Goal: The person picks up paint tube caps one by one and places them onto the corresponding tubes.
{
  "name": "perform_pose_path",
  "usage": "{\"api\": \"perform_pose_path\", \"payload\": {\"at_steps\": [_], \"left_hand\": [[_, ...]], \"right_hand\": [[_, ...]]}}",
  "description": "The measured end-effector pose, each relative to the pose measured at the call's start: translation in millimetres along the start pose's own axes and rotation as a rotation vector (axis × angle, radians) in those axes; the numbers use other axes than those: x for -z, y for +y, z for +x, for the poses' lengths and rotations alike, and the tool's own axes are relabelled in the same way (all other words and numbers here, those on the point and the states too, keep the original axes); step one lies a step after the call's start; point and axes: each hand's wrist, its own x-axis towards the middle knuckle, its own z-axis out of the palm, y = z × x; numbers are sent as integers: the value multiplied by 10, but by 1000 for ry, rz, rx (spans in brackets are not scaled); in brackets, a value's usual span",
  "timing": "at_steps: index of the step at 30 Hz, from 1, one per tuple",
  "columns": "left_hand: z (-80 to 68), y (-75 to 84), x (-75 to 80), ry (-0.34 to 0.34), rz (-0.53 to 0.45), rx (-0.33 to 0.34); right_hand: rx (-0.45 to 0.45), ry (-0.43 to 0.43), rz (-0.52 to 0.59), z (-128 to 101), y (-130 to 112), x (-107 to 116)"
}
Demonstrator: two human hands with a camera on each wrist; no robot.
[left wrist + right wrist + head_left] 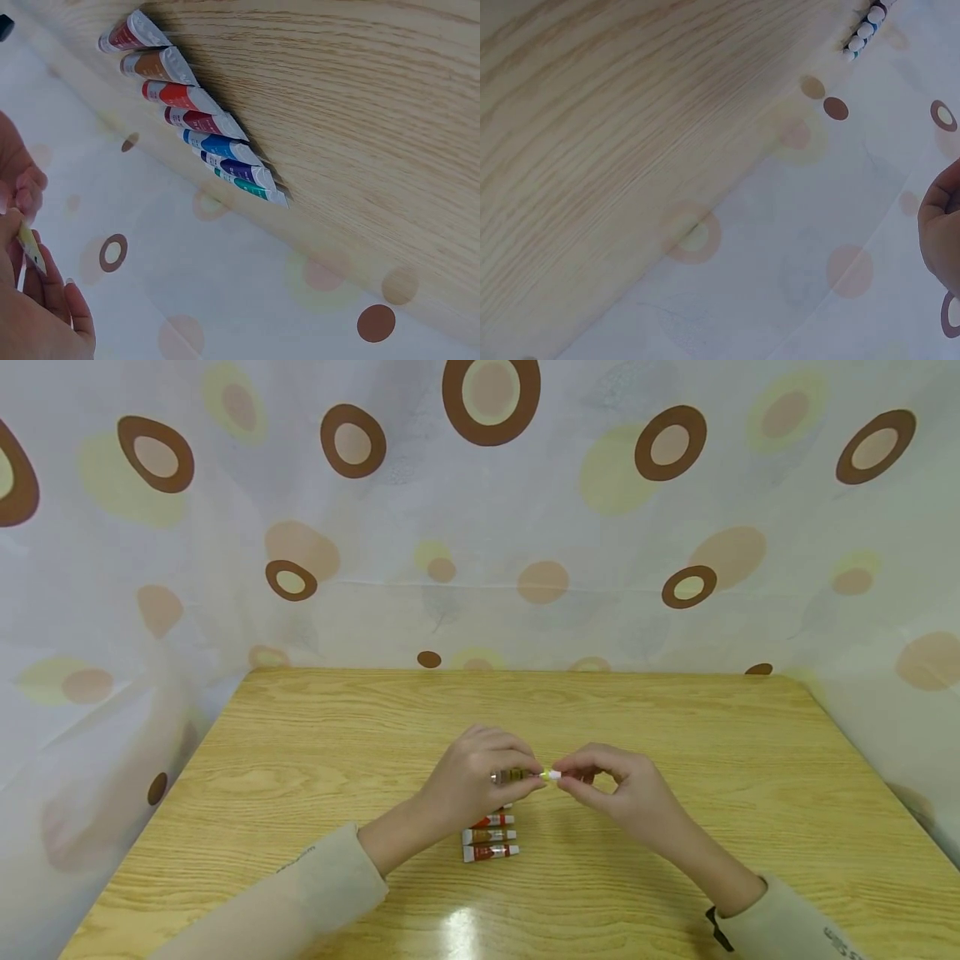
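Backdrop: a pale curtain printed with brown and yellow-green rings hangs behind and to both sides of the worktop.
Worktop: light wood grain, with the person's two sleeved forearms coming in from the near edge.
Row of paint tubes: a short rank of small tubes lies side by side on the worktop, just nearer the person than the left hand; the left wrist view shows brown, red, blue, purple and teal bodies, the right wrist view their white caps at the frame's top edge.
Left hand: the left hand has its fingers curled round the body of one small tube, lifted clear of the worktop above the row.
Right hand: the right hand meets it from the other side, thumb and fingertips pinching the tube's white cap end.
Held tube: the yellowish tube lies roughly level, its long axis running left to right between the two hands; body in the left, cap toward the right.
Key relation: the cap sits directly at the right hand's fingertips, on the tube's axis, so the right hand is the nearer to it while the left steadies the body.
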Motion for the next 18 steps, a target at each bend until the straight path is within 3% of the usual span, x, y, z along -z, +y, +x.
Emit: {"api": "perform_pose_path", "payload": {"at_steps": [18], "left_hand": [[-15,16,-10,6,23,-32]], "right_hand": [[98,6,-27,-8,9,-6]]}}
